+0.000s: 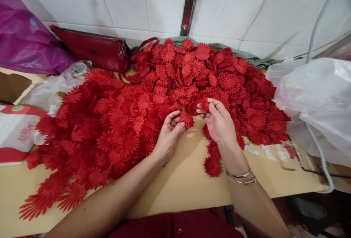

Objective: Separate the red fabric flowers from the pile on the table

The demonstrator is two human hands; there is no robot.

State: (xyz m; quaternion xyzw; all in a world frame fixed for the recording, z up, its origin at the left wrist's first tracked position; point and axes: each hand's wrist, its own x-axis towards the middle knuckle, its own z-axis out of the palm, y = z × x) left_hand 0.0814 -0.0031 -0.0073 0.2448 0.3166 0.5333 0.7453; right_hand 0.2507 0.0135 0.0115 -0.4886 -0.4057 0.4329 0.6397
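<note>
My left hand (170,132) pinches a small red artificial flower (187,121) between thumb and fingers, over the middle of the table. A little to the right and farther back, my right hand (219,121) is closed on another red flower piece (204,105), its fingertips partly covering it. The two hands are apart. A loose heap of large red petal pieces (117,121) spreads beside and under my left hand. Behind and right of my hands rises a pile of smaller red flowers (192,66). Near my right wrist lies a single red flower (212,166) at that pile's front end.
A red handbag (90,48) leans on the tiled wall, with a purple bag (27,37) to its left. White plastic bags (318,91) and a pale cable (319,146) stand at the right. A white and red box (16,133) sits on the tan table (189,190) at the left.
</note>
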